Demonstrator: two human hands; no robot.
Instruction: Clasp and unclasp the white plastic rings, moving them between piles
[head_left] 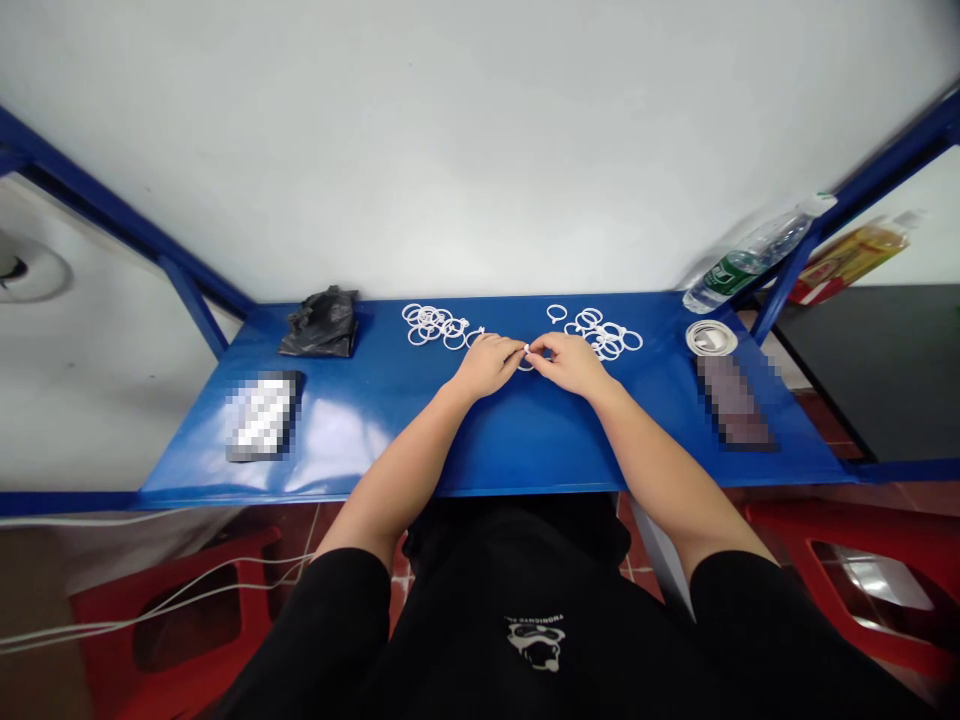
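Note:
Between my fingertips, at the middle of the blue table (525,440), is a white plastic ring (526,366) with a small knob on its edge. My left hand (489,363) pinches it from the left, and my right hand (568,362) grips the knob side from the right. Part of the ring is hidden by the fingers. Several similar white rings (435,325) lie in a loose pile beyond my left hand. Another scattered pile of white rings (611,335) lies beyond and beside my right hand, with a single ring (556,313) a little apart from it.
A crumpled black plastic bag (322,322) and a blurred-out flat object (265,415) lie at the left. On the right are a white coil (711,338), another blurred-out dark object (735,402) and a tilted water bottle (739,268). Blue frame bars (196,305) edge the table.

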